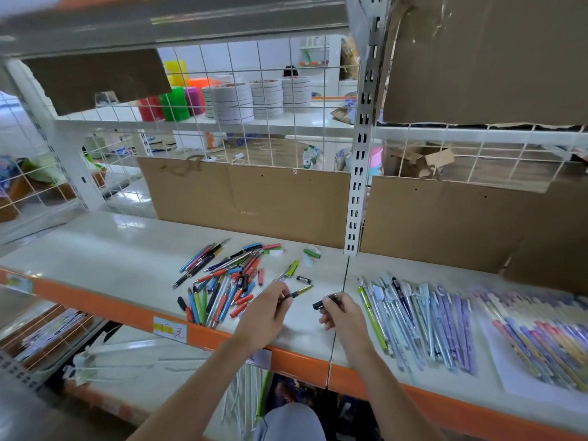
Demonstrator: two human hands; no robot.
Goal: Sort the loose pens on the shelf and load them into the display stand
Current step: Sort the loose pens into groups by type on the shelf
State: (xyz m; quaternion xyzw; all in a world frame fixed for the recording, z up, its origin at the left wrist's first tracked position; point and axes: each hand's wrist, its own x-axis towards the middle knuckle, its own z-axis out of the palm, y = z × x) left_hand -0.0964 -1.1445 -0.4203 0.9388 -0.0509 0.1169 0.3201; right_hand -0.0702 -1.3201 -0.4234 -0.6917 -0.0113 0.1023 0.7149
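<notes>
Pens, loose, mixed colours [222,281]: a jumbled heap at the centre of the frame on the white shelf [105,249], crossing one another at all angles; red, blue, green and dark barrels among them. Unsorted.

Strays: a green pen [292,268] and a short dark piece [304,279] lie just right of the heap, apart from it; a green cap-like item [311,253] sits farther back.

In hand: left hand [265,313] pinches a dark pen with a yellow-green end [297,293] at its fingertips, held above the shelf. Right hand [342,313] pinches a short dark piece [326,301], possibly a cap or the other half of a pen; which, cannot be told.

Sorted stock: a fanned row of pale blue and lilac pens [423,323] at lower right of the frame, roughly parallel, with a yellow-green one at its left edge; farther right, a second group of purple and patterned pens [547,342] on a white sheet, blurred.

Display stand: not identifiable in view.

Status, judged: sorting partly done, with two groups laid out; the central heap remains. Loading into the stand does not appear to be begun.
</notes>
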